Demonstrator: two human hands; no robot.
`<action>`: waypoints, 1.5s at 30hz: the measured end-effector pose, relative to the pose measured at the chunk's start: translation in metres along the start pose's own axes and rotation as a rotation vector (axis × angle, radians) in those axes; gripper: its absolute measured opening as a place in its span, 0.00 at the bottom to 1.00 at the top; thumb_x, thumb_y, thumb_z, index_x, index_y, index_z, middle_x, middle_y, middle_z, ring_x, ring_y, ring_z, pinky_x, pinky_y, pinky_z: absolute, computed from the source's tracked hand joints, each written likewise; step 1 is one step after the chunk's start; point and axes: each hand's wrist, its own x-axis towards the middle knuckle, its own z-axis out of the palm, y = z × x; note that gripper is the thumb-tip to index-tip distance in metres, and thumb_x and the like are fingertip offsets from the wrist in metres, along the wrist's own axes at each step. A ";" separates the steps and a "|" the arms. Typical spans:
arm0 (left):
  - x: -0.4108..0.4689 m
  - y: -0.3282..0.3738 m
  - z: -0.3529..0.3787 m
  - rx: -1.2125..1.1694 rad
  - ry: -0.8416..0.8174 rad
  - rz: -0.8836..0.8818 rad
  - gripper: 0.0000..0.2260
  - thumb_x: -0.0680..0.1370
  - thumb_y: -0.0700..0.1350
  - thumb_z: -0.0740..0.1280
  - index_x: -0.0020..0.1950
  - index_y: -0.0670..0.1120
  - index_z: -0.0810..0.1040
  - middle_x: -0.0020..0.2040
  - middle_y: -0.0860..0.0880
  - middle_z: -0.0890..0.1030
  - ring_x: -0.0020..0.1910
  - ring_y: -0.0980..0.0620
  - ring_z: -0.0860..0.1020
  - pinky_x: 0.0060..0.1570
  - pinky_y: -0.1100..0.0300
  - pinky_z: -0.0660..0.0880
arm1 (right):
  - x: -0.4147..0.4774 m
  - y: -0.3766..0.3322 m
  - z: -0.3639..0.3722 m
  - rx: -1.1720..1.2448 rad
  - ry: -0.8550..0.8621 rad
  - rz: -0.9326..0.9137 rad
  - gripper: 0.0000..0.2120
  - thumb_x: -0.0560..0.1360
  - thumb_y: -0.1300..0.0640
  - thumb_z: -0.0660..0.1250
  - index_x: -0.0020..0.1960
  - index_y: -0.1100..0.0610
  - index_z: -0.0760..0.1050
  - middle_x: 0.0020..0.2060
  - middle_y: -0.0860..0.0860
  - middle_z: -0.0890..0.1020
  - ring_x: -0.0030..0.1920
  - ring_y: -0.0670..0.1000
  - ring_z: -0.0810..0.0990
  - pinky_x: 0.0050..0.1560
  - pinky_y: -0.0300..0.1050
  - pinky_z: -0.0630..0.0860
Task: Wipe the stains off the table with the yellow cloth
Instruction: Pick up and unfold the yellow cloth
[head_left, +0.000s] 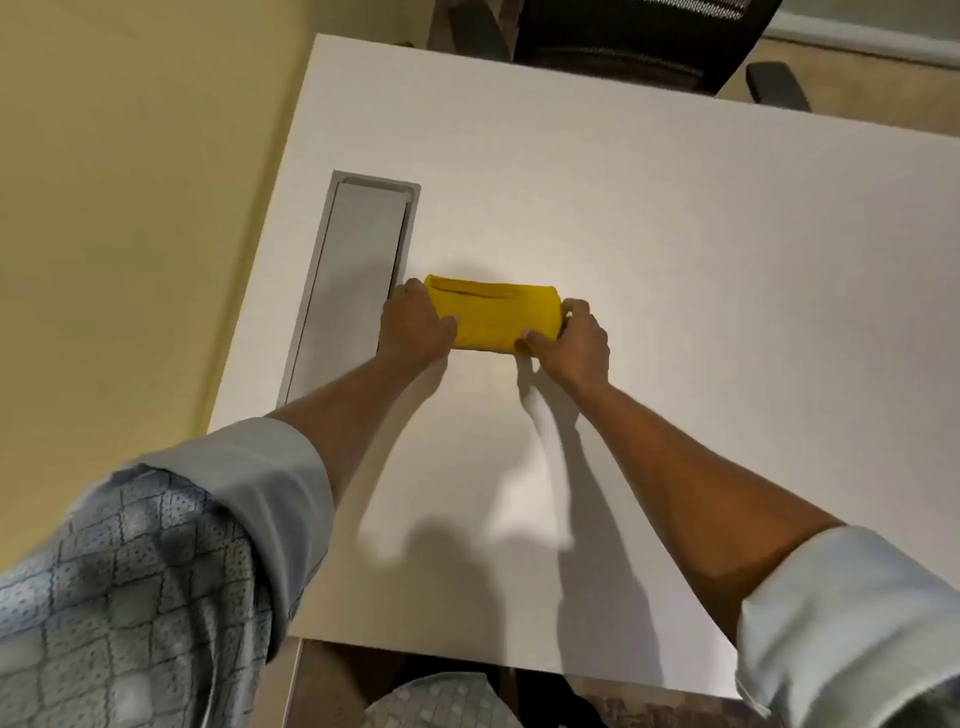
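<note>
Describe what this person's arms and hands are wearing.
The left hand and right hand are bare: no gloves, rings or watch visible. Both forearms are bare, with sleeves rolled up. The left sleeve is blue-grey with a diamond-grid pattern and a plain turned-back cuff; the right sleeve looks plain pale.

black chair (623, 47) cut off at top edge, yellow cloth (498, 317) ends under hands

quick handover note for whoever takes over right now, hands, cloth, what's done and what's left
Left hand: gripping the left end of the yellow cloth.
Right hand: gripping its right end.
Cloth: folded into a thick bundle, lying on the white table just right of the grey cable tray.
Done: cloth folded and in hand; no stains are visible from this view.
Left: wipe the tabletop.
</note>
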 end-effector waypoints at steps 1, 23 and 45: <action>0.005 0.003 0.001 -0.023 0.011 -0.024 0.25 0.80 0.48 0.76 0.70 0.35 0.75 0.68 0.36 0.81 0.67 0.35 0.80 0.63 0.46 0.77 | 0.005 -0.003 0.003 0.000 0.012 -0.001 0.35 0.74 0.48 0.76 0.75 0.58 0.67 0.65 0.58 0.80 0.64 0.61 0.79 0.62 0.57 0.78; -0.056 0.072 0.031 -0.506 -0.433 -0.108 0.14 0.74 0.53 0.83 0.40 0.45 0.86 0.43 0.46 0.88 0.44 0.48 0.84 0.45 0.57 0.80 | -0.092 0.118 -0.101 0.678 0.094 0.306 0.18 0.62 0.54 0.84 0.43 0.61 0.81 0.50 0.63 0.87 0.55 0.67 0.86 0.57 0.69 0.83; -0.319 0.220 0.226 0.263 -0.671 0.752 0.19 0.73 0.35 0.79 0.63 0.45 0.84 0.54 0.46 0.85 0.49 0.45 0.82 0.56 0.49 0.80 | -0.341 0.410 -0.183 0.693 0.444 0.233 0.21 0.69 0.72 0.77 0.44 0.46 0.83 0.50 0.51 0.89 0.51 0.53 0.87 0.51 0.53 0.85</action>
